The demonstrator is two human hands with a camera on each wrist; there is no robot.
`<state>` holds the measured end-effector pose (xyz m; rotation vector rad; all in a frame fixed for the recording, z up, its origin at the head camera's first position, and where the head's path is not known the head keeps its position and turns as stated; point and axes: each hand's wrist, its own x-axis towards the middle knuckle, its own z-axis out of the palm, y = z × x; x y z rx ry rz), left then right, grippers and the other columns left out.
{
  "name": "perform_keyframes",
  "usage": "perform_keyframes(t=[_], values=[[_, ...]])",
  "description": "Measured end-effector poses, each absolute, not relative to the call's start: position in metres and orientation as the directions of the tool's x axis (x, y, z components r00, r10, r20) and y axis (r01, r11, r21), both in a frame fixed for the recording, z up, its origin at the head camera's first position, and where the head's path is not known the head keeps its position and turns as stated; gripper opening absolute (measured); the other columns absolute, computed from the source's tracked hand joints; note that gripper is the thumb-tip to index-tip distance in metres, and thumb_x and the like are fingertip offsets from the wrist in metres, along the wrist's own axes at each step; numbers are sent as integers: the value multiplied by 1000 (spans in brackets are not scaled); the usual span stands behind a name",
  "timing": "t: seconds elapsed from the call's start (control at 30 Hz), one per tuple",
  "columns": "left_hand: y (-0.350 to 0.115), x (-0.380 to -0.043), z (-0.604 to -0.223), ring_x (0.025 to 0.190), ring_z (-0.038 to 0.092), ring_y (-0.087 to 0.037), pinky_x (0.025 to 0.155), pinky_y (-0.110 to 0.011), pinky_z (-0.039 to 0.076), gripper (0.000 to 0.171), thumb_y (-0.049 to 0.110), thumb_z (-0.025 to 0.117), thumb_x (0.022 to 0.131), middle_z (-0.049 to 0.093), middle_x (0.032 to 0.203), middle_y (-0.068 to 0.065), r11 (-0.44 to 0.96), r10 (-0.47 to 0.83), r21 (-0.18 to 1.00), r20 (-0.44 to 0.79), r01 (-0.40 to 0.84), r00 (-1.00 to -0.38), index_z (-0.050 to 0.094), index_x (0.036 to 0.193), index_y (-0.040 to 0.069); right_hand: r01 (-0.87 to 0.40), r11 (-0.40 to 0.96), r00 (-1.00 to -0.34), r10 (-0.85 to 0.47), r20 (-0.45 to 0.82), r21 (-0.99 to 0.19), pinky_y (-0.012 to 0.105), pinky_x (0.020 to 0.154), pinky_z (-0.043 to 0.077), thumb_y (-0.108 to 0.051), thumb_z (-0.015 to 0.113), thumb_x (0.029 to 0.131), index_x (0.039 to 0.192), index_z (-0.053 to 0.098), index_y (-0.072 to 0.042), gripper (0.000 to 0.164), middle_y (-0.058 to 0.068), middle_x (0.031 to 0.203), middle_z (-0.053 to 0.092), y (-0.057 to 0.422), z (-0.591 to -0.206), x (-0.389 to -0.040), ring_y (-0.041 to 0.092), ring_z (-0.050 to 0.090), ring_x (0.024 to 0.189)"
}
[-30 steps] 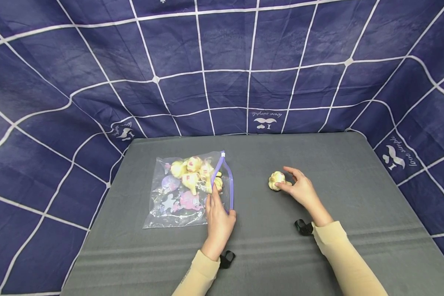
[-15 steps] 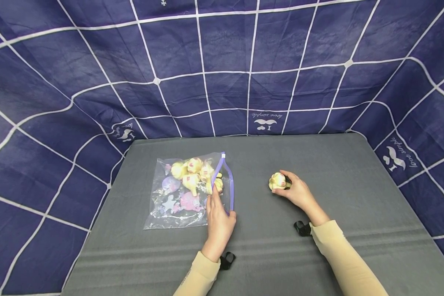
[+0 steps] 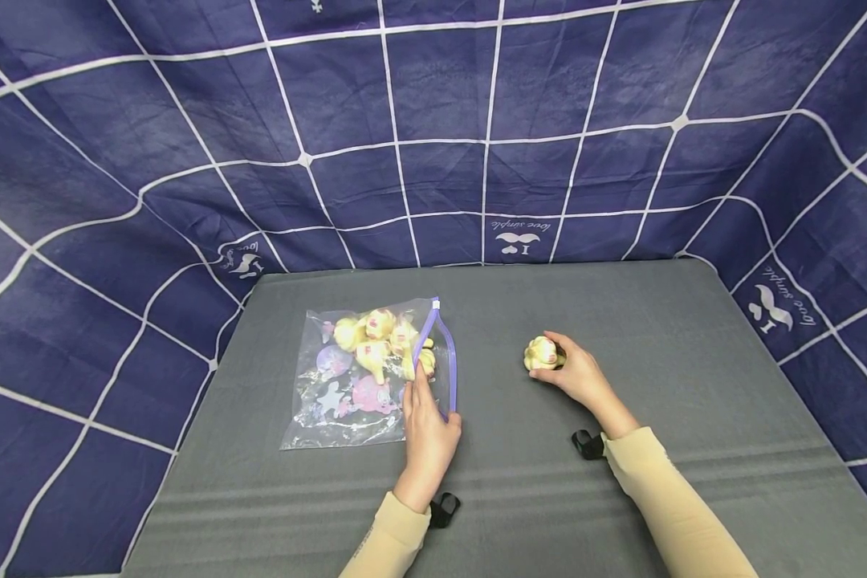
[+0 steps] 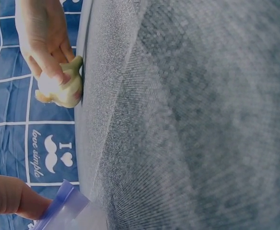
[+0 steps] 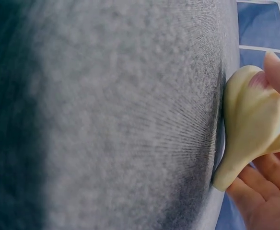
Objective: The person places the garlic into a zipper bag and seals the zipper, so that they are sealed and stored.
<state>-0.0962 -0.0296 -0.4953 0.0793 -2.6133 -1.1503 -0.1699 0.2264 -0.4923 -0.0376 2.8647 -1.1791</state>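
Note:
A clear zip bag (image 3: 364, 425) with a purple zip strip (image 3: 452, 373) lies flat, its mouth parted toward the right. Several garlic bulbs (image 3: 371, 354) are inside it. My left hand (image 3: 428, 429) holds the bag at its mouth, fingers along one purple strip and thumb by the other. The left wrist view shows that thumb (image 4: 32, 203) against the purple edge. To the right, my right hand (image 3: 584, 379) grips a single garlic bulb (image 3: 539, 354) between thumb and fingers. Close up, this bulb (image 5: 252, 115) is pale yellow with a pinkish patch, right at the table surface.
Grey cloth covers the table (image 3: 491, 449). A blue curtain (image 3: 448, 88) with white grid lines rises behind it and on both sides. Black straps (image 3: 444, 510) show at both wrists. Grey cloth lies between the bag and the single bulb.
My right hand has closed in round the single garlic bulb, its thumb and fingers now gripping it. The left hand and the bag have stayed in place.

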Motion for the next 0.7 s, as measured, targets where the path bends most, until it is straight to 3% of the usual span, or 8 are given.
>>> perform_keyframes(t=[0.7], values=[[-30, -95, -496, 139, 33, -49, 113, -57, 31, 100, -7, 73, 66, 44, 146, -28, 661, -170, 748, 230, 62, -958, 24, 152, -2, -3, 717, -999, -36, -33, -697, 57, 100, 43, -29, 81, 79, 144, 45, -3, 79, 28, 139, 53, 225, -492, -170, 44, 54, 124]])
